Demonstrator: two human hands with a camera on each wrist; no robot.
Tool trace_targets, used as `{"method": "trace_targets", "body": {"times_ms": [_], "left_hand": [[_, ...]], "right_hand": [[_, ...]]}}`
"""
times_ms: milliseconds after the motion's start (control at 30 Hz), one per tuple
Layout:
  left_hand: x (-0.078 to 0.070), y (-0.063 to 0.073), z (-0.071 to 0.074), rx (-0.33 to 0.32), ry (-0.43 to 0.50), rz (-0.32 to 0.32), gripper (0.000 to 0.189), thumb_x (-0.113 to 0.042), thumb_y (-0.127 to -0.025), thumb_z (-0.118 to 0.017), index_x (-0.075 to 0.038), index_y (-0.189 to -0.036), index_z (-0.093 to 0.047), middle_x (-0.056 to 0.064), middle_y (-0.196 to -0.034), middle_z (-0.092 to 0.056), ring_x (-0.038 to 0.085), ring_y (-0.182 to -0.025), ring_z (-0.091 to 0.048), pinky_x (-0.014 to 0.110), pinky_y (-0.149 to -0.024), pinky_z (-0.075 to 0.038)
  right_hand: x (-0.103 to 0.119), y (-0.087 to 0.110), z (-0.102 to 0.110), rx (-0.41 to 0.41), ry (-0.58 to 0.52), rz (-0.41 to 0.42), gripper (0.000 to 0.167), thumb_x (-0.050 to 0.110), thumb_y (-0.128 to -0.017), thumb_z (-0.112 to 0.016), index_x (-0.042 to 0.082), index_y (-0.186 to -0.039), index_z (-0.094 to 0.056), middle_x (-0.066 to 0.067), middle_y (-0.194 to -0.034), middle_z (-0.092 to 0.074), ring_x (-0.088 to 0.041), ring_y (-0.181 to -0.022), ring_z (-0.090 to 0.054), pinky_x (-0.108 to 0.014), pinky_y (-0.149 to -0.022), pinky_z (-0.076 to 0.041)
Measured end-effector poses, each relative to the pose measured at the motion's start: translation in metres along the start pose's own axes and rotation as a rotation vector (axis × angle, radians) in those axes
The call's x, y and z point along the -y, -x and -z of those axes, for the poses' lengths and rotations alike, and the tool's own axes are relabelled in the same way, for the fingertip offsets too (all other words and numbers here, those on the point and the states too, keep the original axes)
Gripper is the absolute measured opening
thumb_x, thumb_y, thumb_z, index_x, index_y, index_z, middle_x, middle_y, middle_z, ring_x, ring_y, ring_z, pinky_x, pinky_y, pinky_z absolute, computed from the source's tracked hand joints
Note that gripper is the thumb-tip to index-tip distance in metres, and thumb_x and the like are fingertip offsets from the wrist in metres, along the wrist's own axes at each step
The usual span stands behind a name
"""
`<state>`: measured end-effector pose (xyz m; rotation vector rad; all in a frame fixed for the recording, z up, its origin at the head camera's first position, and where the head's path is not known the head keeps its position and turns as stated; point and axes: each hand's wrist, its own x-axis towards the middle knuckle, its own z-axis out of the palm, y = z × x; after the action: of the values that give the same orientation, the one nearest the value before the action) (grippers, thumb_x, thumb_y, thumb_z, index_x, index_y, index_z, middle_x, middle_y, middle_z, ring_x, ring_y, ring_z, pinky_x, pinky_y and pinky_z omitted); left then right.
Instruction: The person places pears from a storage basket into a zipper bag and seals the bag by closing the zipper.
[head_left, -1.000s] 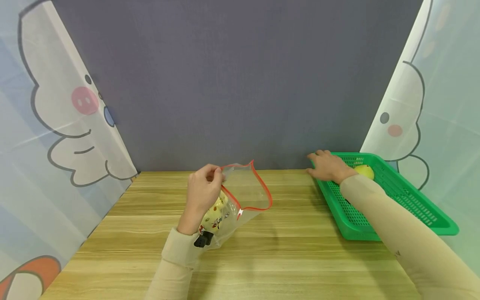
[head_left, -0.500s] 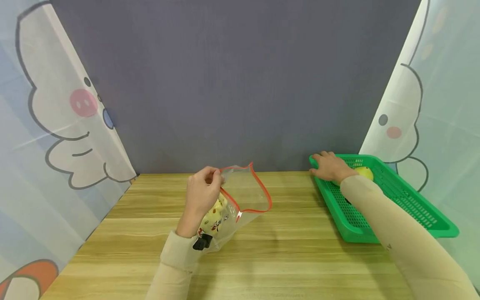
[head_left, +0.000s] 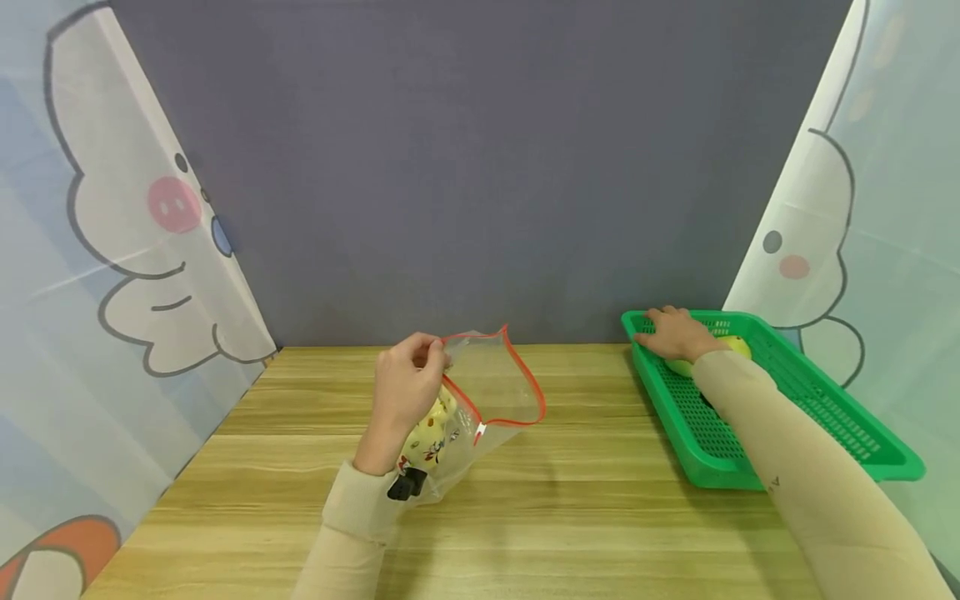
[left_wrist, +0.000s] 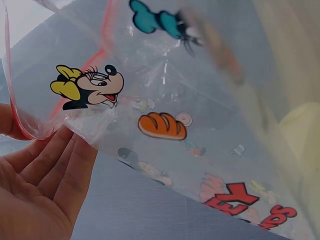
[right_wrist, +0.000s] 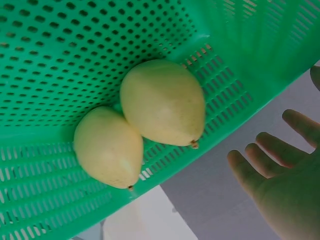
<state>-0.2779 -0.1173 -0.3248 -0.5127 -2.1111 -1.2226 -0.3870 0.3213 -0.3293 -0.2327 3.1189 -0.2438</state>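
My left hand (head_left: 408,379) pinches the rim of a clear zip bag (head_left: 495,375) with a red seal and white slider; its mouth gapes to the right. A yellow, rounded thing (head_left: 442,408) shows through the bag's film, partly behind the hand. Cartoon prints and a bread picture cover the film in the left wrist view. Over the far left corner of a green plastic basket (head_left: 690,454), my right hand (head_left: 678,335) is spread and holds nothing. Two yellow mangoes (right_wrist: 162,102) lie side by side in the basket, apart from the fingers in the right wrist view.
The basket stands at the right of the wooden table (head_left: 285,500), its far end close to the dark grey back panel (head_left: 480,167). Printed cartoon curtains (head_left: 120,292) hang on both sides. A small black device (head_left: 407,483) sits at the left wrist.
My right hand has shifted a little to the right, from the basket's far left rim inward over the basket. The left hand and bag keep their place.
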Motion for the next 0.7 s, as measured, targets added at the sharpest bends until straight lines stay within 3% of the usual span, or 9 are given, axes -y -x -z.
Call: {"method": "trace_targets", "body": {"times_ms": [400,700], "left_hand": [[0.001,0.0,-0.001,-0.004,0.007,-0.008,0.021,-0.009,-0.099,-0.057,0.0,-0.092,-0.075,0.004,-0.077,-0.075,0.02,-0.067,-0.071,0.04,-0.064,-0.058],[0.002,0.0,-0.001,-0.004,0.011,-0.014,0.022,-0.008,-0.099,-0.056,0.0,-0.09,-0.075,0.004,-0.076,-0.075,0.019,-0.066,-0.07,0.039,-0.064,-0.057]], "right_hand": [[-0.024,0.0,-0.01,0.024,0.006,-0.018,0.072,0.036,-0.103,-0.047,-0.017,-0.149,-0.03,-0.048,-0.147,-0.028,-0.069,-0.134,-0.022,-0.078,-0.104,-0.029],[-0.035,0.006,-0.017,0.041,0.023,-0.01,0.07,0.033,-0.102,-0.049,-0.021,-0.144,-0.035,-0.048,-0.143,-0.036,-0.067,-0.132,-0.029,-0.074,-0.107,-0.027]]}}
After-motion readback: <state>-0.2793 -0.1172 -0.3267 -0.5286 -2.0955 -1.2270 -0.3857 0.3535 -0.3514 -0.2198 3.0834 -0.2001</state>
